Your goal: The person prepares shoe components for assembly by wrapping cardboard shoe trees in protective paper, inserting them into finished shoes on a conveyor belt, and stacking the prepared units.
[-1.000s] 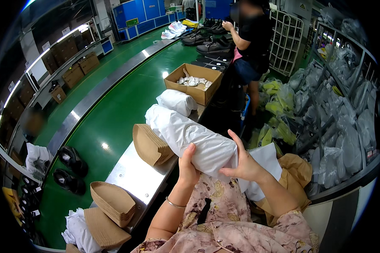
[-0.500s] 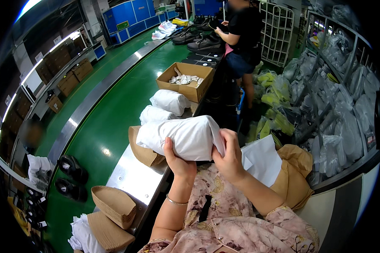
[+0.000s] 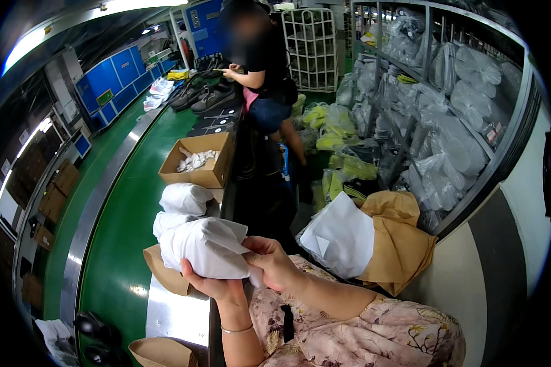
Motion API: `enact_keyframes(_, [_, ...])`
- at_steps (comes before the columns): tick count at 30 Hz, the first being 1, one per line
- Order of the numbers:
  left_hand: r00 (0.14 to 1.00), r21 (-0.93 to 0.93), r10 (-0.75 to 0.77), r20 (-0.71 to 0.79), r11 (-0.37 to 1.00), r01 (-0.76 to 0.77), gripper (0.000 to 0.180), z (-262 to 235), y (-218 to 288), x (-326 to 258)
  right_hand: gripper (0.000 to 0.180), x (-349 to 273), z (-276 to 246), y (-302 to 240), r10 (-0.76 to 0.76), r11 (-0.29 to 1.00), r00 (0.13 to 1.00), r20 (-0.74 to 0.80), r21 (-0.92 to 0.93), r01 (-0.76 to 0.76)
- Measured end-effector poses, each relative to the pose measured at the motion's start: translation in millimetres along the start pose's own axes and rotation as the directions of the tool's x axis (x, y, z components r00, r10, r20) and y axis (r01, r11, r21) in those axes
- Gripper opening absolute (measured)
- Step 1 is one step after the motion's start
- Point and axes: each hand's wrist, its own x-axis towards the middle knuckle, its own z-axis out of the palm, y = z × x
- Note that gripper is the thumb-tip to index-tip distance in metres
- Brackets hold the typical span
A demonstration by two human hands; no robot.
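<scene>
Our left hand (image 3: 211, 286) and right hand (image 3: 274, 262) both grip a crinkly white paper-wrapped bundle (image 3: 205, 246), long axis running 9 to 3 o'clock.

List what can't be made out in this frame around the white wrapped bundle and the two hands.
- Contents of the white paper bundle: hidden by its wrapping, head view.
- Left hand: palm and fingers lie under the bundle; only thumb and wrist show.
- Right hand: fingertips tucked into the paper fold.
- Brown paper piece behind the bundle: mostly covered by it.
- Cardboard box: contents too small to identify beyond crumpled white paper.
</scene>
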Motion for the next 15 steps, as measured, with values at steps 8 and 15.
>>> enact_keyframes(8, [0.997, 0.114, -0.024, -0.075, 0.993, 0.033, 0.068, -8.9, 6.2, -2.8, 0.012, 10.4, -13.9, -6.5, 0.207, 0.882, 0.959, -0.192, -0.388, -0.268])
enact_keyframes(15, [1.0, 0.157, -0.019, -0.016, 0.987, 0.022, 0.066, -22.3, 4.9, 4.7, 0.044, 7.7, -13.5, -28.1, 0.315, 0.935, 0.947, 0.066, 0.151, -0.321])
